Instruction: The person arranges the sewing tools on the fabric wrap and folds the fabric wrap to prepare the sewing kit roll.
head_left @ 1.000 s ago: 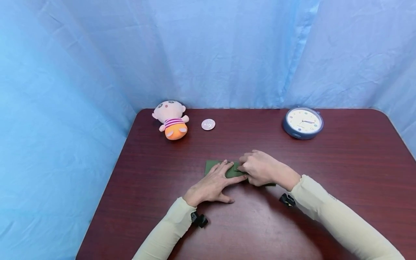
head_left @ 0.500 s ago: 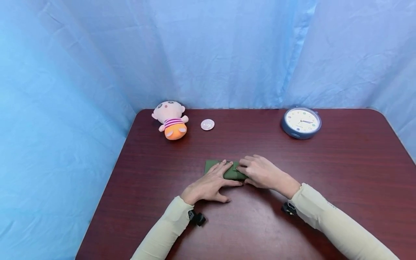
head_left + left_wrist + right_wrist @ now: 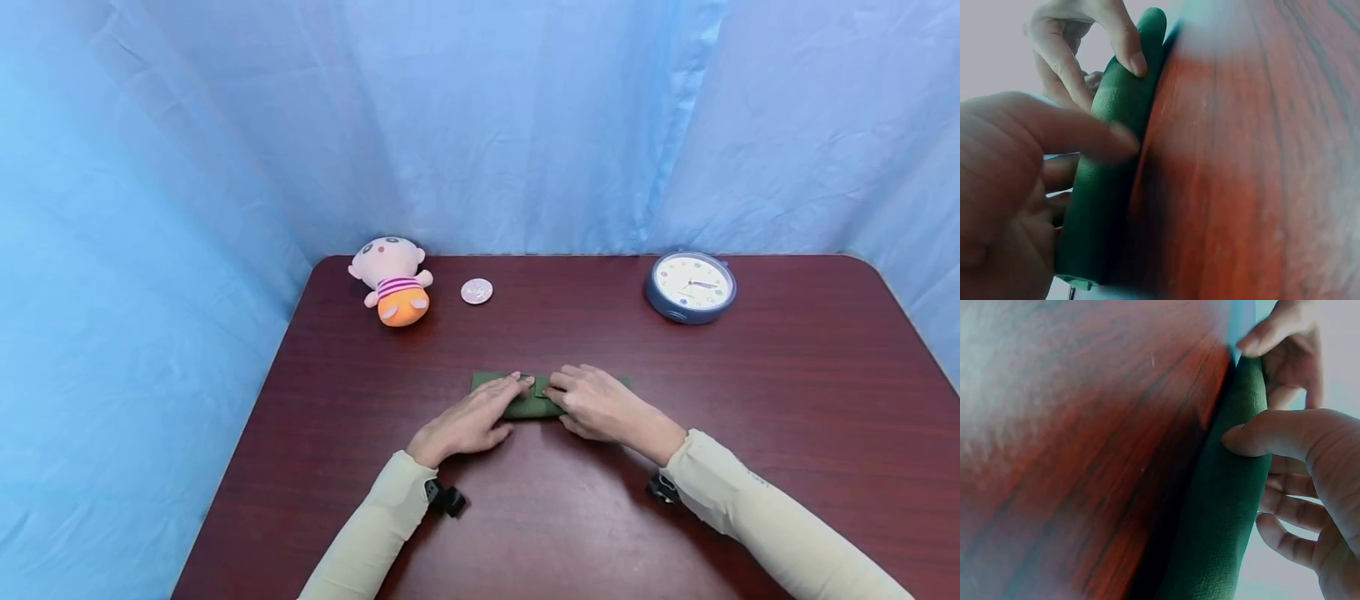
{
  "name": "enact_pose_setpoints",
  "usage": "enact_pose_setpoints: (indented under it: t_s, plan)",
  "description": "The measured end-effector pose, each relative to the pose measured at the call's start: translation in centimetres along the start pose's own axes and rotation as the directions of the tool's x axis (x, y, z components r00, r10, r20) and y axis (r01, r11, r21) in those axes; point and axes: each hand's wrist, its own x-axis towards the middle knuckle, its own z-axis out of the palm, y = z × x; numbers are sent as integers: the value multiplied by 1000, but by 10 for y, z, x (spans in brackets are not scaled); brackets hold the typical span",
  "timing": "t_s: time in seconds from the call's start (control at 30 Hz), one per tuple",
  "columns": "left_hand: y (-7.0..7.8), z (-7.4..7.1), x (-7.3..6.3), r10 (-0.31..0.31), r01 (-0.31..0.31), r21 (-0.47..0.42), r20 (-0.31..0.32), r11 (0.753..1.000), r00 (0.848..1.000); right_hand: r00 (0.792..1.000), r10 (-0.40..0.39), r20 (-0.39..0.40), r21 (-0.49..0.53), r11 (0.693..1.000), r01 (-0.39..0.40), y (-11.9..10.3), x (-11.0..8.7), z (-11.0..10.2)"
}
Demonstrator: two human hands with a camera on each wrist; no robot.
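A long green case (image 3: 534, 407) with a flap and small tab, much like a glasses case, lies crosswise on the table. My left hand (image 3: 468, 418) holds its left part, fingers over the top and thumb along the near side. On its right part is my right hand (image 3: 606, 406), gripping with bent fingers on top and the thumb in front. The left wrist view shows the rounded near side of the case (image 3: 1088, 212) with the left thumb (image 3: 1082, 134) across it. In the right wrist view the right thumb (image 3: 1266, 434) presses on the green surface.
A plush doll (image 3: 397, 283) lies at the table's back left, beside a round pale disc (image 3: 477, 291). A round blue clock (image 3: 691, 285) stands at the back right. Light blue curtains (image 3: 480, 125) hang behind the dark red table (image 3: 570, 517).
My left hand has gone from spread flat to fingers drawn together, its thumb nearer the case. The right hand has shifted slightly and its knuckles are less tightly bent.
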Motion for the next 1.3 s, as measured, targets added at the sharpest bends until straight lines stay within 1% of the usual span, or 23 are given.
enact_pose_setpoints:
  t_s: [0.07, 0.17, 0.4, 0.57, 1.03, 1.17, 1.3]
  plan:
    - [-1, 0, 1, -14, 14, -2, -20, 1000, 1000, 1000, 0, -14, 4, 1000, 0, -1, 0, 2]
    - [-1, 0, 2, -29, 30, 19, -26, 999, 999, 999, -1, -36, 3, 1000, 1, -2, 0, 4]
    - [2, 2, 2, 2, 3, 88, -53, 996, 999, 998, -19, -67, -23, 1000, 18, -5, 2, 7]
    - [3, 3, 2, 13, -6, 90, -74, 996, 997, 996, -28, -85, -39, 999, 25, -5, 2, 8]
    - [4, 0, 4, -8, 14, 93, -57, 996, 998, 995, -42, -93, -58, 998, 37, -7, 4, 8]
    - [5, -1, 4, -12, 17, 95, -56, 995, 998, 994, -45, -104, -38, 998, 41, -6, 4, 10]
    - [5, -1, 4, -19, 23, 86, -49, 996, 999, 993, -24, -117, -17, 1000, 22, -5, 2, 12]
